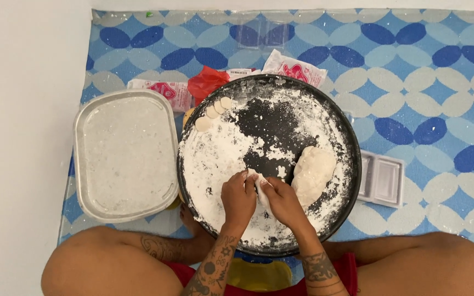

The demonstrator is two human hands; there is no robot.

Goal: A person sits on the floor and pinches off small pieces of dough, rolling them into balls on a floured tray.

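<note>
Far left, bare white floor [17, 137] runs down the whole edge, lots of free room. Next, 1 blue patterned mat [423, 82] covering the rest of the view. On its left part, 1 rectangular metal tray [86, 164], floured, nothing in it, long side just beside the pan. Above it, 2 white printed packets: one [165, 92] by the tray's top corner, one [294, 68] at the pan's top rim, with 1 red plastic wrapper [207, 81] between them. Centre, 1 round black pan [264, 123] dusted with flour, dark patches bare in the middle. On its upper left rim, 4 small dough discs [212, 112] in a short overlapping row. Near the pan's lower middle, left hand [238, 198] and right hand [283, 204] are together, both curled partly shut with fingertips pinching 1 small dough piece [260, 183] held between them, just over the floured surface. Right of the hands, 1 large dough lump [312, 172] lies in the pan, close to the right hand, not touching as far as I can tell. Past the pan's right rim, 1 clear plastic container [384, 180] with two compartments, just beside the pan. Further right, open mat to the frame edge. Bottom: 2 bare knees spread either side of the pan, near rim close to the body.
</note>
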